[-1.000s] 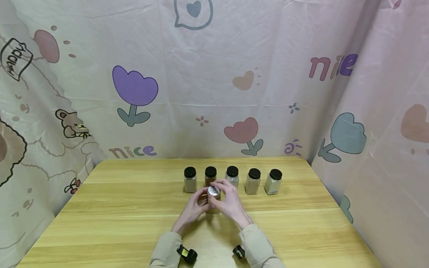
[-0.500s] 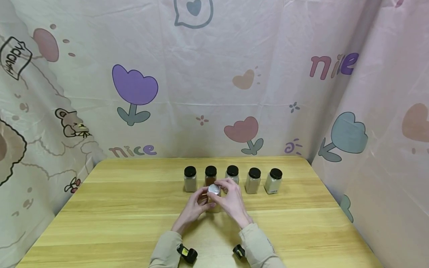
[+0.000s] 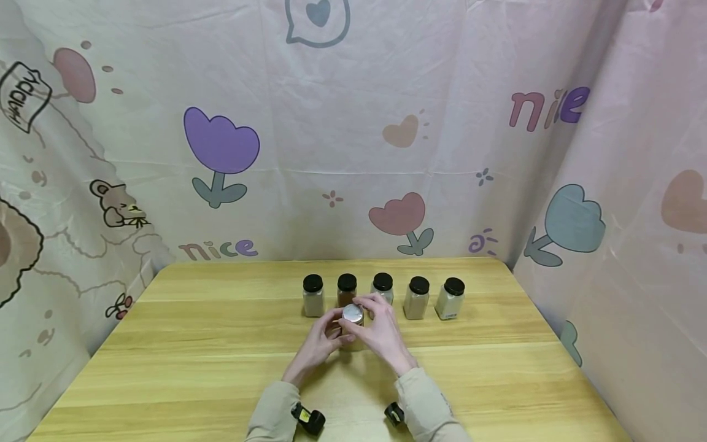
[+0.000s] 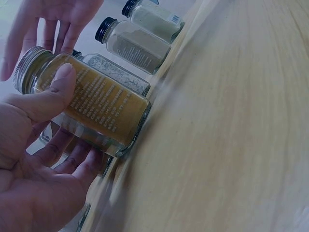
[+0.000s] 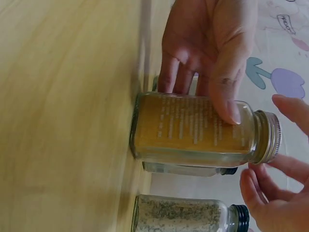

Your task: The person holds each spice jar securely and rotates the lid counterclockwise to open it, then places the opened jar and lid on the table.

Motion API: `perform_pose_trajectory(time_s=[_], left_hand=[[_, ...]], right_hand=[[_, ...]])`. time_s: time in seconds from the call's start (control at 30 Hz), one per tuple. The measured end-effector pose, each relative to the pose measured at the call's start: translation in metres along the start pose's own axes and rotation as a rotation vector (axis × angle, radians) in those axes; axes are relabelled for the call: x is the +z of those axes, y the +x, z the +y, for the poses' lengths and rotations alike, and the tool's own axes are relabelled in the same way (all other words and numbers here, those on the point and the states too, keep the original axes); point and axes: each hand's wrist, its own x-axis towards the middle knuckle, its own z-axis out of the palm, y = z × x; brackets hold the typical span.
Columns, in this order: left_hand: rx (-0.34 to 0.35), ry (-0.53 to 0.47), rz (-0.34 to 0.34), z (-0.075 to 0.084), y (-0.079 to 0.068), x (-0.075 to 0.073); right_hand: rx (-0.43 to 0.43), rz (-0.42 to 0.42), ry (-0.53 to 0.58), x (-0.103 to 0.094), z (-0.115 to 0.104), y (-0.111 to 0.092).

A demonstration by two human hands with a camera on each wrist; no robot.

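Nearest you, two pale sleeves [image 3: 273,408] reach in over a wood-grain table [image 3: 193,356], each with a small black device [image 3: 309,422] near the cuff. Ahead of them, your left hand [image 3: 322,342] grips a square glass jar [image 4: 104,106], thumb across its front and fingers round the other side. The jar is upright, filled with mustard-yellow powder and printed with white lettering. Your right hand [image 3: 381,331] is curved around its silver lid [image 3: 352,314]; whether those fingers press the metal or only surround it, you cannot tell from these views. Just beyond, five upright black-capped jars [image 3: 417,302] stand in a row, one red-brown, the others paler; your right hand partly hides the middle one. Behind the table hangs a pale cloth [image 3: 320,80] printed with tulips, hearts and the word "nice".
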Motion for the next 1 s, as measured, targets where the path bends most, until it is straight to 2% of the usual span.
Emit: perform_pose_trajectory(time_s=[0.13, 0.23, 0.43, 0.6, 0.8, 1.0], left_hand=[[-0.005, -0.008, -0.006, 0.0003, -0.0003, 0.0002], [-0.007, -0.018, -0.009, 0.0004, -0.0004, 0.0003], [-0.02, -0.037, -0.007, 0.0004, -0.0001, 0.0006], [-0.028, -0.029, 0.004, 0.0009, -0.0007, 0.0003], [-0.045, -0.021, 0.023, 0.0015, -0.0013, 0.001], [-0.031, -0.02, 0.014, 0.0007, -0.0012, 0.0009]], right_hand=[[0.012, 0.044, -0.042, 0.0016, 0.0007, 0.0002], [0.0, 0.047, -0.041, 0.0017, 0.0002, -0.0004], [-0.054, -0.01, -0.001, 0.0, -0.0013, -0.0009], [-0.03, -0.05, 0.037, -0.0012, -0.002, -0.0002], [0.019, 0.01, -0.031, 0.0006, -0.0041, -0.0011], [-0.001, 0.043, -0.082, 0.0033, -0.0034, -0.0025]])
